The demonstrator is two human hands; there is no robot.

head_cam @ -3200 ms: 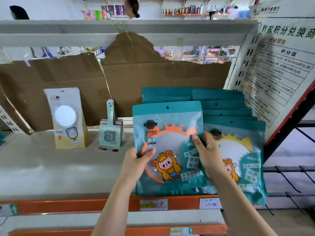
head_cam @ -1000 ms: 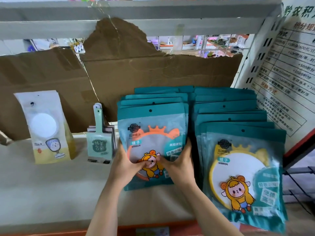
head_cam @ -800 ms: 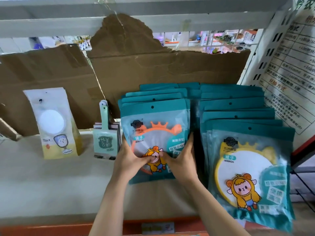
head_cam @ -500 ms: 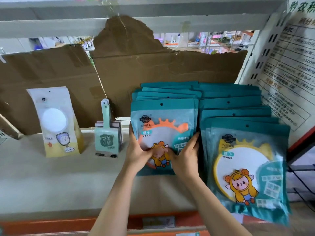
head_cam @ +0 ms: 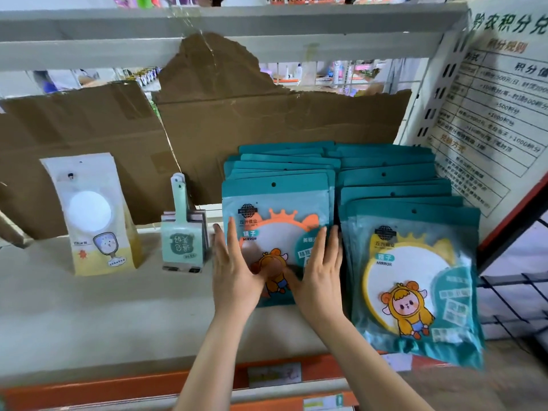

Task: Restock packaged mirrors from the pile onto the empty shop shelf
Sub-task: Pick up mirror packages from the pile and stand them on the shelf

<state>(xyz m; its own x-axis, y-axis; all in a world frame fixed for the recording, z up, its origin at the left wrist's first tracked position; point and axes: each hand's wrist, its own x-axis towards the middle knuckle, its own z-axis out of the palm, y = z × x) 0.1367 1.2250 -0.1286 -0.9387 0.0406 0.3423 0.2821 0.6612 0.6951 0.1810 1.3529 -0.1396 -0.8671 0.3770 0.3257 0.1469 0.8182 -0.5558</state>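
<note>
Two rows of teal mirror packs lean on the grey shelf (head_cam: 89,315). The left row's front pack (head_cam: 278,215) shows an orange-rimmed mirror. My left hand (head_cam: 234,274) lies flat with straight fingers on its left part. My right hand (head_cam: 320,277) presses flat on its right part, fingers spread. The right row's front pack (head_cam: 415,271) has a yellow-rimmed mirror and overhangs the shelf's front edge. More packs stand stacked behind both front packs.
A white and yellow mirror pack (head_cam: 95,215) and a small green handled mirror pack (head_cam: 184,241) stand to the left. Torn cardboard (head_cam: 267,120) backs the shelf. A printed notice board (head_cam: 498,93) closes the right side. An orange price rail (head_cam: 118,384) runs along the front.
Both hands have opened from gripping the orange-rimmed pack's lower edge to lying flat on its face. The pack now leans back against its row.
</note>
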